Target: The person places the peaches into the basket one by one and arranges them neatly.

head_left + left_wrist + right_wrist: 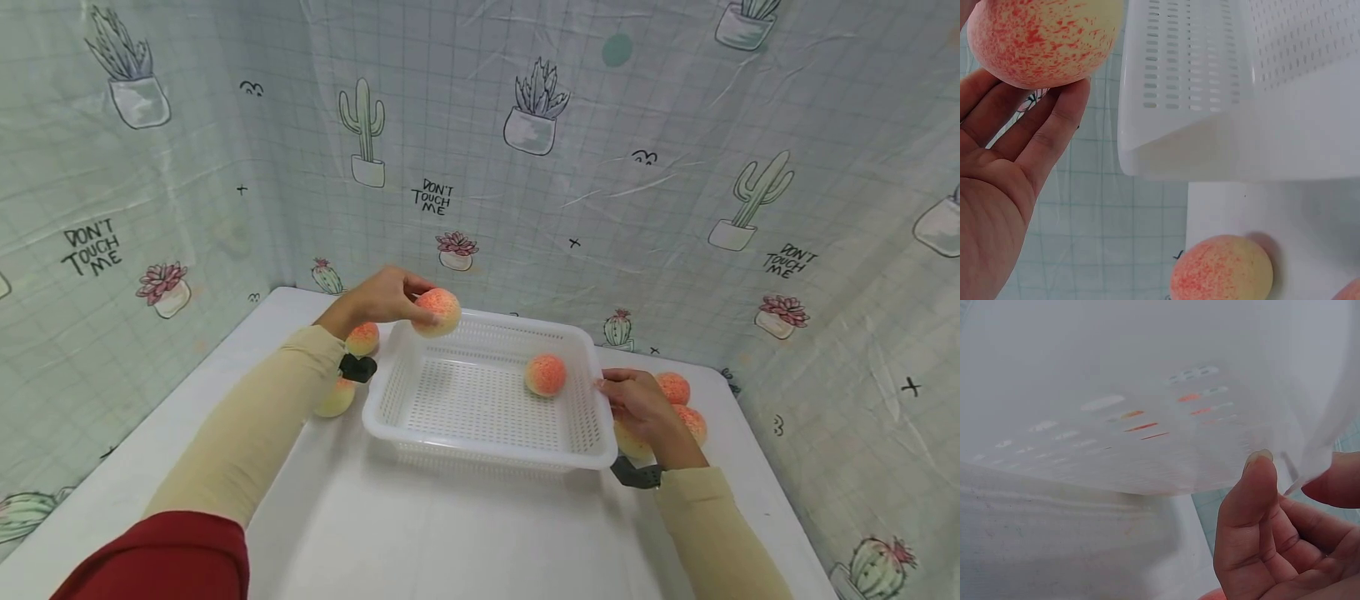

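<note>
My left hand (384,296) pinches a peach (439,312) between thumb and fingers, over the far left corner of a white plastic basket (480,450). In the left wrist view, the fingers (1054,137) press against the rosy, yellow-tinged skin of that peach (1047,37). On the opposite side my right hand (643,407) grips the basket's right rim, thumb and fingers curled round the edge in the right wrist view. One peach (545,375) lies inside the basket, toward its right; orange-red patches show through the slots (1141,427) from outside.
Left of the basket are two more peaches, one farther back (363,338) and one nearer (335,399), partly behind my left arm. Several peaches (672,387) cluster beside my right hand. Patterned cloth (480,167) walls in the white table (420,533) at the back and sides.
</note>
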Demonstrator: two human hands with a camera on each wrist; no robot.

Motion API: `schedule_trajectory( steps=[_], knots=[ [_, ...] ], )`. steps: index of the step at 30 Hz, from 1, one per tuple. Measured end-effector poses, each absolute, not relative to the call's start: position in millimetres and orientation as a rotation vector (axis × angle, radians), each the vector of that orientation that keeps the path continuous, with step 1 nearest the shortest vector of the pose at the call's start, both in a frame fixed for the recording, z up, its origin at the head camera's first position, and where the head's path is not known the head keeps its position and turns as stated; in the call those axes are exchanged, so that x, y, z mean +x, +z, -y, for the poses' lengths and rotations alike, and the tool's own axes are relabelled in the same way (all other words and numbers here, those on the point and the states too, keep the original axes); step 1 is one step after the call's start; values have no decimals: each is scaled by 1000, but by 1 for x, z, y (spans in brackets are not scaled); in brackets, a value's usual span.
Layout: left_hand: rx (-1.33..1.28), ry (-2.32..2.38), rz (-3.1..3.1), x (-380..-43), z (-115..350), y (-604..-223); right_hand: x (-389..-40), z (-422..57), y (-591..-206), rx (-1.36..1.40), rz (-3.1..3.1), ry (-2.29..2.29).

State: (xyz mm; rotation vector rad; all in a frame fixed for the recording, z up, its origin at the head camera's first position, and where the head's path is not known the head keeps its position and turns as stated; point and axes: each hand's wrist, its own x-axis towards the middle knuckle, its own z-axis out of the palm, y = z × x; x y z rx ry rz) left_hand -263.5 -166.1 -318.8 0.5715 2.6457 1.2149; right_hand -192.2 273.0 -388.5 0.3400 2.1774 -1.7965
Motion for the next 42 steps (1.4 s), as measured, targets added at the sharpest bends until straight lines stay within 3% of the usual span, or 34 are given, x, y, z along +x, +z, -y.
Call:
schedule_trajectory(
  steps=[42],
  knots=[
    [649, 1220, -2588, -271, 111, -328, -196, -276, -388, 350, -2185, -1762]
  ],
)
